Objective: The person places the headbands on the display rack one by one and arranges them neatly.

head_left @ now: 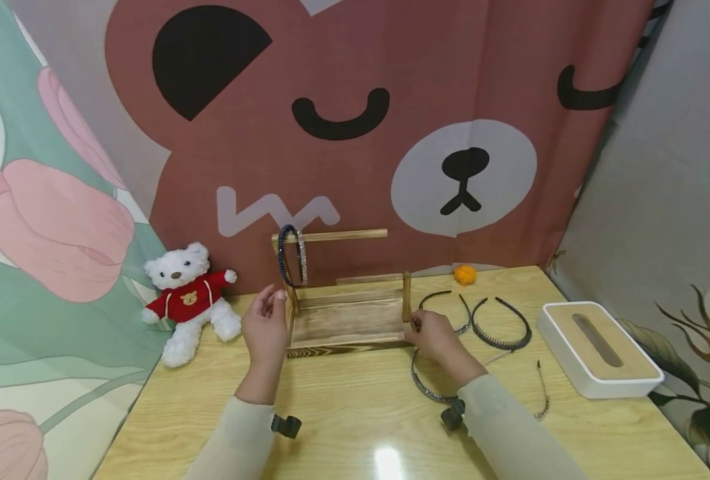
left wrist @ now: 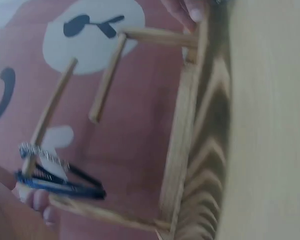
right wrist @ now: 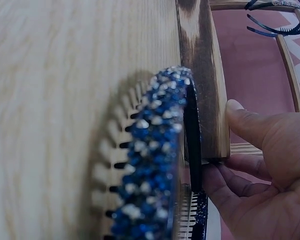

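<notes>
A wooden headband rack (head_left: 349,320) stands on the table, with two rails on upright posts. From the left end of its upper rail hang a dark blue headband (head_left: 283,257) and a silvery sparkling headband (head_left: 303,259). My left hand (head_left: 266,327) is just below them by the left post, fingers loosely bent and holding nothing. At the other end, my right hand (head_left: 435,337) grips the corner of the rack's base, the thumb (right wrist: 245,117) against its side. A blue-beaded toothed headband (right wrist: 155,155) looms close in the right wrist view, in front of that corner.
Several headbands lie on the table at right, among them a dark toothed one (head_left: 505,343) and a thin one (head_left: 543,393). A white tissue box (head_left: 601,353) with a wooden top sits farther right. An orange ball (head_left: 465,275) and a white teddy bear (head_left: 189,300) are at the back.
</notes>
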A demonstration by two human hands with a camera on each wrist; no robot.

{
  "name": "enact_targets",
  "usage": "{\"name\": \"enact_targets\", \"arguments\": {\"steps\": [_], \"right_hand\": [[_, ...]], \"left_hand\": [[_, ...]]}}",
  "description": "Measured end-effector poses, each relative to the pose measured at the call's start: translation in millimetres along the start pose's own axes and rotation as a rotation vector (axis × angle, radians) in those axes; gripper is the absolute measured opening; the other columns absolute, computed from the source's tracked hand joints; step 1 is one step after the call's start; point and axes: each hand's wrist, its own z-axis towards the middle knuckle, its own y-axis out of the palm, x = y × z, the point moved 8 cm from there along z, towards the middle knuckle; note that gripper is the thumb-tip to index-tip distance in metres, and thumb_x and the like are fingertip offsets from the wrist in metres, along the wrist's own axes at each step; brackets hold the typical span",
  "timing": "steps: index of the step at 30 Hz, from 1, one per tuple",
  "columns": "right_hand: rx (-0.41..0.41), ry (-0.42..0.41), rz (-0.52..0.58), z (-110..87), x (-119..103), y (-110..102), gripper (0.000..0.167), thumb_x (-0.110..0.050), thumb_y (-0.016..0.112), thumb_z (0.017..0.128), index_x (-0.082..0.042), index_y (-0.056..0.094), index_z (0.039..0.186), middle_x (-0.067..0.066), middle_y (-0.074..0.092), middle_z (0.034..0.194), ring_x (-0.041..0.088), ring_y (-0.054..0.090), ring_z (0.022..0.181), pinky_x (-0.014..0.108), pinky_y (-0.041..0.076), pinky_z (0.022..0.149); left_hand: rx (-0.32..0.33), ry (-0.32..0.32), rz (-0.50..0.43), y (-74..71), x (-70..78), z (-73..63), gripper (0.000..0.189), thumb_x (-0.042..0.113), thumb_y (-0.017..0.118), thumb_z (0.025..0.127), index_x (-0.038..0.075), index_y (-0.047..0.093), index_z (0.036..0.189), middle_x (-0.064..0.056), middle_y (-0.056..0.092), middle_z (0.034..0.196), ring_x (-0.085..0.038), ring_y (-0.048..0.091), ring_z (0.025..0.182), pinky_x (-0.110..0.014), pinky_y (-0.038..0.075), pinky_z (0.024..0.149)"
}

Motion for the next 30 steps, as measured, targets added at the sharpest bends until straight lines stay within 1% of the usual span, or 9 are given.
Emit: {"name": "enact_targets", "arguments": {"steps": [3,5,7,10,14,17,21,28,30], "right_hand": [[-0.001,0.007,-0.002,-1.1,0.2,-1.6,0.058,-0.03,0.079,0.103,0.001,0.063,0.15,0.019,0.074,0.133,0.035,0.072,0.12,0.051,0.064,0.094],[-0.002,0.012,0.003,-1.4,0.5,-1.5,0.059,-0.03,0.079,0.104,0.001,0.062,0.151,0.02,0.074,0.134,0.035,0.072,0.121,0.051,0.064,0.094],[-0.005,0.015,0.001,-1.6,0.5,-1.2,0.06,-0.029,0.078,0.104,0.002,0.061,0.152,0.021,0.073,0.136,0.036,0.072,0.121,0.051,0.064,0.094],[-0.007,0.019,0.002,-1.7,0.7,-0.8,0.059,-0.028,0.078,0.104,0.002,0.061,0.152,0.021,0.072,0.137,0.037,0.072,0.121,0.051,0.064,0.095],[-0.008,0.021,0.0,-2.2,0.5,-0.9,0.058,-0.027,0.078,0.104,0.002,0.061,0.151,0.02,0.073,0.135,0.036,0.072,0.121,0.05,0.064,0.095],[-0.008,0.017,-0.001,-2.0,-0.7,-0.8,0.057,-0.026,0.078,0.104,0.002,0.061,0.151,0.02,0.073,0.135,0.036,0.072,0.121,0.05,0.064,0.094],[-0.009,0.011,0.005,-1.2,-2.1,-0.2,0.058,-0.027,0.078,0.104,0.002,0.061,0.151,0.02,0.073,0.135,0.036,0.072,0.121,0.05,0.064,0.094],[-0.001,0.025,0.025,-2.8,-1.2,-1.1,0.061,-0.029,0.079,0.104,0.001,0.06,0.153,0.02,0.073,0.136,0.035,0.072,0.121,0.048,0.065,0.093],[-0.001,0.025,0.023,-2.7,-0.6,-1.5,0.061,-0.028,0.079,0.104,0.002,0.06,0.153,0.02,0.073,0.137,0.035,0.073,0.12,0.048,0.065,0.092]], "left_hand": [[-0.149,-0.038,0.118,-3.1,-19.5,4.4,0.048,0.016,0.067,0.11,-0.007,0.06,0.151,-0.027,0.07,0.141,-0.027,0.073,0.125,-0.024,0.058,0.106],[-0.272,-0.037,0.231,-5.0,-32.3,7.6,0.056,0.019,0.066,0.11,-0.01,0.052,0.156,-0.03,0.065,0.148,-0.041,0.066,0.137,-0.04,0.057,0.114],[-0.378,-0.01,0.342,-7.4,-44.3,10.3,0.062,0.023,0.066,0.111,-0.012,0.046,0.159,-0.032,0.061,0.152,-0.045,0.063,0.14,-0.054,0.053,0.118],[-0.501,0.031,0.482,-11.0,-61.6,11.9,0.068,0.03,0.063,0.112,-0.012,0.042,0.162,-0.033,0.057,0.155,-0.051,0.058,0.143,-0.06,0.051,0.118],[-0.637,0.031,0.561,-11.3,-85.1,8.7,0.071,0.036,0.06,0.114,-0.009,0.04,0.164,-0.032,0.054,0.159,-0.053,0.053,0.147,-0.064,0.048,0.12],[-0.693,0.018,0.555,-9.6,-98.3,6.8,0.072,0.038,0.06,0.114,-0.009,0.039,0.164,-0.032,0.054,0.159,-0.051,0.054,0.147,-0.063,0.046,0.121],[-0.721,0.016,0.551,-6.8,-110.7,6.2,0.072,0.036,0.062,0.114,-0.007,0.037,0.166,-0.03,0.054,0.16,-0.047,0.055,0.147,-0.061,0.046,0.122],[-0.753,0.095,0.596,1.0,-116.9,3.4,0.07,0.03,0.064,0.113,-0.001,0.036,0.169,-0.028,0.051,0.163,-0.049,0.048,0.152,-0.064,0.042,0.124],[-0.747,0.095,0.587,2.3,-117.7,3.3,0.069,0.029,0.064,0.113,-0.001,0.037,0.169,-0.028,0.051,0.163,-0.049,0.048,0.152,-0.065,0.041,0.124]]}}
